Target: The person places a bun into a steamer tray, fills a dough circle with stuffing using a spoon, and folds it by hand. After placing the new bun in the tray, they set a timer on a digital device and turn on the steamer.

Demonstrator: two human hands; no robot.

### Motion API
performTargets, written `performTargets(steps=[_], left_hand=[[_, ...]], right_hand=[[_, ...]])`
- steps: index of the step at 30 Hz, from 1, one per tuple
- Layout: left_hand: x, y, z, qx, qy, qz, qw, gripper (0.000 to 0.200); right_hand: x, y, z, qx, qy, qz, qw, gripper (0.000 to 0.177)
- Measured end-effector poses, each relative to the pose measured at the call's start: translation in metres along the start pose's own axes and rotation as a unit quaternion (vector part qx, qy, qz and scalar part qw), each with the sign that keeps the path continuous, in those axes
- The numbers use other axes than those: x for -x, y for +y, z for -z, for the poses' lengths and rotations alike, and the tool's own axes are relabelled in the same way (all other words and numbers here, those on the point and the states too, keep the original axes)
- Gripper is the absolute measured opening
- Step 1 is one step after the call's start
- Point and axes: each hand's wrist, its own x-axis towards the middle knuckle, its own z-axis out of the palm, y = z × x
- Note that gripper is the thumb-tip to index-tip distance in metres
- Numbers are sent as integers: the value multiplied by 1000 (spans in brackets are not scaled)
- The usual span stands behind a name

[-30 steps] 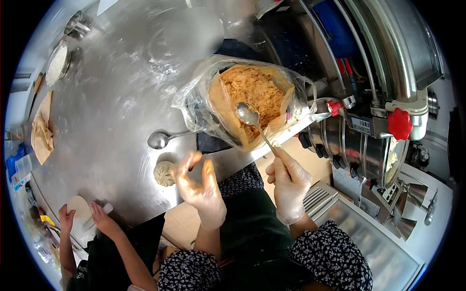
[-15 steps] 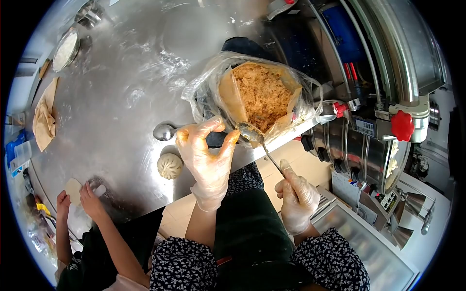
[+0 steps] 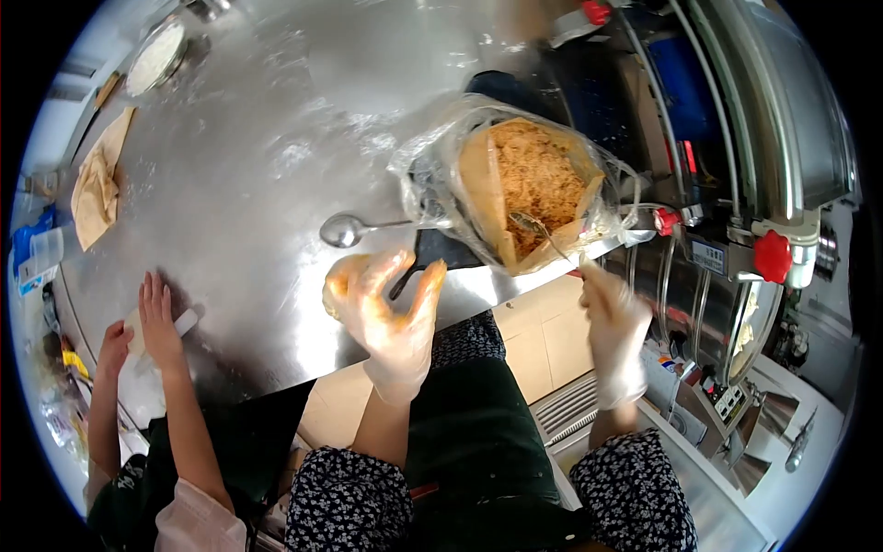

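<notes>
One bun (image 3: 336,281) looks finished | left hand (image 3: 394,308) cupped, fingers apart (contents unclear) | right hand (image 3: 612,336) gripping spoon (image 3: 532,224) in filling (image 3: 538,170) | next scoop seemingly not yet lifted.

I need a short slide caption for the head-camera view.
Gloved right hand dips a spoon into a bag of shredded filling; left hand cupped over the steel table.

We count two spoons (image 3: 345,230), one bag (image 3: 474,189) of shredded filling, one bun (image 3: 337,281), our own two gloved hands (image 3: 394,317), and two bare hands (image 3: 158,317) of a co-worker.
</notes>
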Motion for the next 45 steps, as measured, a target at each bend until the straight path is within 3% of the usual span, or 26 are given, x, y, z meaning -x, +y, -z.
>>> performTargets(steps=[2,4,6,8,12,15,27,30,34,35,39,41,45], left_hand=[[21,-11,27,25,12,26,999,56],[42,-22,61,-66,24,62,996,56],[54,-31,82,-78,68,129,986,53],[62,-42,87,-67,85,148,983,53],[60,-48,80,-56,76,136,986,53],[61,-49,73,-41,86,163,982,53],[68,-57,62,55,123,254,958,37],[71,-58,69,95,115,255,955,29],[66,-61,78,185,134,253,940,34],[66,-67,80,203,83,251,943,53],[65,-70,65,316,31,283,905,80],[70,-74,58,335,34,301,892,80],[67,-57,49,388,79,332,856,76]], right_hand=[[-25,35,-1,20,-78,-32,996,28],[-56,38,-8,131,-36,6,991,35],[-65,24,-17,220,113,-9,969,48],[-58,9,-21,316,232,66,918,65],[-29,-12,-38,202,215,126,947,55],[-11,-32,-47,196,152,159,955,56],[19,-50,-74,81,70,145,984,52],[33,-68,-93,-137,5,-27,990,48],[37,-85,-143,-375,-170,-17,911,46],[39,-92,-158,-436,-191,-49,878,49],[39,-113,-200,-535,-212,-67,815,55],[42,-112,-210,-541,-206,-43,814,54],[52,-110,-213,-618,-152,-93,766,58]])
